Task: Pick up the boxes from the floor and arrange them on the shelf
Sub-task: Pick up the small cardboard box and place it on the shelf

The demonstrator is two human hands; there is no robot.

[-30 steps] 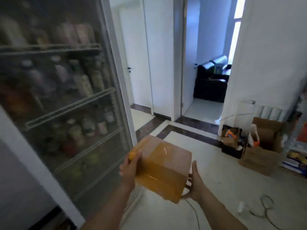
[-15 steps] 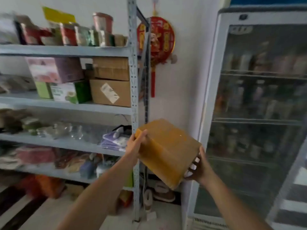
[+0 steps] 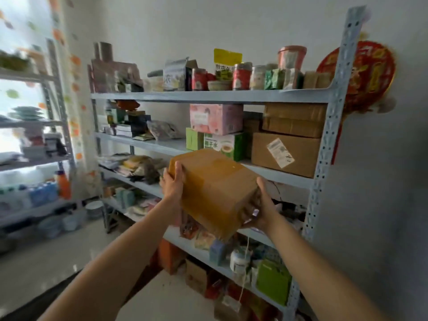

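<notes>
I hold a brown cardboard box (image 3: 215,186) wrapped in yellowish tape, tilted, in front of the grey metal shelf (image 3: 208,97). My left hand (image 3: 172,184) grips its far left corner, fingers curled over the top edge. My right hand (image 3: 262,205) holds its right end from the side and below. The box hangs level with the shelf's second and third boards, slightly in front of them. On the second board stand a large labelled cardboard box (image 3: 286,152) with flatter cartons (image 3: 294,120) stacked on it.
A pink box (image 3: 216,118) sits on green boxes (image 3: 223,144) left of the cartons. Jars and tins fill the top board. Lower boards hold packets and bottles. A second rack (image 3: 30,158) stands at the left by a window. A red ornament (image 3: 368,75) hangs on the wall.
My view swung left from the hallway and glass fridge to face the shelf. The box stayed in both hands and rose toward the middle boards.
</notes>
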